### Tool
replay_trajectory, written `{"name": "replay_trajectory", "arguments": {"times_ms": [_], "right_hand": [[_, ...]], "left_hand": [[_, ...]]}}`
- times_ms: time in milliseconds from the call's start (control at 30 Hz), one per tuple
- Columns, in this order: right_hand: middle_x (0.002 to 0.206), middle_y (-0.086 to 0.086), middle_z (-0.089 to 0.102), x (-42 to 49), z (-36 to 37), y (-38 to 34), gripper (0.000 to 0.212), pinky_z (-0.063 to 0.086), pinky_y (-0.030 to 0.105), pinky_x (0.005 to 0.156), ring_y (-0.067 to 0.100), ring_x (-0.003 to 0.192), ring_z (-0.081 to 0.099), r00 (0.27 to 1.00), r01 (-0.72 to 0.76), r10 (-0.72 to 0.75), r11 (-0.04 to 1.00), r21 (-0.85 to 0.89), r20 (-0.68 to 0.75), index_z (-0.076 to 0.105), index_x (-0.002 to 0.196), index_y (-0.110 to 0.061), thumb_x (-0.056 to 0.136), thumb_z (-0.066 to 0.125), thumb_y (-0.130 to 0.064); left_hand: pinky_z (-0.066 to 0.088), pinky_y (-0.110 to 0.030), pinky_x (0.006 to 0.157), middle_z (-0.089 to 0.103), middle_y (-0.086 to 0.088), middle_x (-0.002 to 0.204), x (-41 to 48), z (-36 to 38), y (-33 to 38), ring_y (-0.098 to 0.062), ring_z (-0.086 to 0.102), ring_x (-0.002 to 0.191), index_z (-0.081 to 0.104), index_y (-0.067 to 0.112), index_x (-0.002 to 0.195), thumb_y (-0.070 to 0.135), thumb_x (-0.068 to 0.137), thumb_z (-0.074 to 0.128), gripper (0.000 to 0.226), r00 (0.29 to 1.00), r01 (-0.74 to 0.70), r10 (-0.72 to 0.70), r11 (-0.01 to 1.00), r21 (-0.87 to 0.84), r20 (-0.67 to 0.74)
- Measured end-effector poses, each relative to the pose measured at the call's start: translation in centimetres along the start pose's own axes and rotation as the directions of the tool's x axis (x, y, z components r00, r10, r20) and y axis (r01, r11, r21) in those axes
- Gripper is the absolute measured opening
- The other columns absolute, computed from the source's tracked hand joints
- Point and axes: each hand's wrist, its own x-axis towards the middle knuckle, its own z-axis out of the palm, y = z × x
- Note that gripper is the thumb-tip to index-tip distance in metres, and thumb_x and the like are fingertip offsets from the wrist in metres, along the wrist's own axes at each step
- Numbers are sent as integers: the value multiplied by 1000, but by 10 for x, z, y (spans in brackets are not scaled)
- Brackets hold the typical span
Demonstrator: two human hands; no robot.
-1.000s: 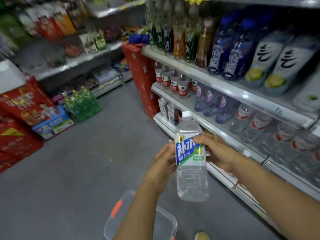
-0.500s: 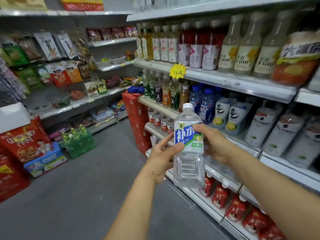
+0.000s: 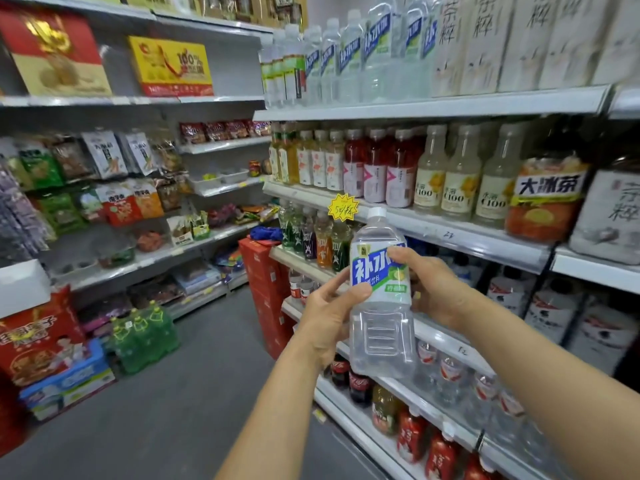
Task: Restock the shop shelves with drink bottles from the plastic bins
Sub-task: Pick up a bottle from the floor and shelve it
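Head view: within the last second the camera's aim has risen from the floor and the clear plastic bin near the feet to the upper tiers of the drinks rack on the right. The bin is now out of frame. The bottle [image 3: 380, 299], clear with a white cap and a blue-and-green label, has come up with the view. It is held upright at mid-frame, in front of the middle shelves and touching none of them. Newly in view on the top shelf [image 3: 433, 106] is a row of matching bottles [image 3: 349, 53] with the same blue label.

Judgement: the item has left the bin and its slot appears to be located. Placement is not yet made and calls for a lift to that upper tier.

Left hand [image 3: 330, 315]: fingers partly curled, thumb pressed on the label's left edge, steadying the bottle's side. Right hand [image 3: 438, 287]: wrapped around the bottle from the right, thumb across the front of the label, fingers hidden behind it. Both hands hold the bottle; neither is free.
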Motion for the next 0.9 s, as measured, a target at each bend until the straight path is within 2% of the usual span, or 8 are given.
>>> {"name": "replay_trajectory", "arguments": {"times_ms": [67,200,367,467,567,733,833,900], "right_hand": [[87,6,77,4,-3,-13,32,53,30,67,13,71,72,999,38,-38,999,-9,-8,72,98,-12,88,64,-41],[92,7,77,10,-11,-34,31,53,34,75,20,83,72,995,97,-98,995,-13,-38,70,101,-14,88,64,-42],[92,6,77,23,-19,-47,36,52,40,87,23,90,71,986,156,-155,988,4,-63,71,98,-17,82,67,-49],[94,6,77,32,-25,-52,51,55,38,82,21,88,73,982,180,-177,983,43,-65,69,104,-13,72,68,-52],[102,8,76,40,-35,-52,43,56,35,76,21,93,73,980,198,-196,976,92,-25,65,116,-11,85,65,-40],[103,-5,76,51,-54,-44,26,58,34,68,16,92,73,953,303,-303,953,1,5,61,117,-42,93,62,-31],[105,-12,75,61,-64,-40,29,58,34,79,9,98,71,930,367,-366,929,-41,14,60,118,-47,99,56,-25],[107,-14,74,67,-68,-39,25,57,38,83,8,99,71,939,343,-343,939,-8,4,63,108,-48,100,54,-25]], "left_hand": [[60,-35,69,75,-10,107,6,7,11,-22,71,83,58,23,135,25,65,81,74,1000,-21,21,1000,7,11],[56,-28,56,76,-7,102,16,25,31,-18,72,74,59,20,133,25,64,80,72,997,-69,69,998,-14,19],[55,-26,55,77,-5,97,32,42,39,-16,72,70,61,19,130,27,63,82,70,993,-117,116,992,-42,-25],[55,-25,54,77,-4,96,43,49,42,-15,72,70,63,21,127,28,63,79,66,987,-154,152,987,-46,-43],[54,-25,52,77,-5,96,55,56,45,-14,71,70,66,22,122,25,64,78,59,978,-197,191,977,-81,-79],[59,-39,77,77,-10,101,81,66,43,-29,73,95,63,20,126,11,69,82,61,938,-314,296,946,-80,-178],[60,-31,75,77,-6,100,98,78,37,-20,74,94,55,17,136,5,71,84,72,892,-399,384,917,-16,-241],[61,-30,76,75,-4,107,108,86,32,-15,73,94,55,25,134,17,64,92,80,848,-441,449,892,93,-283]]}}
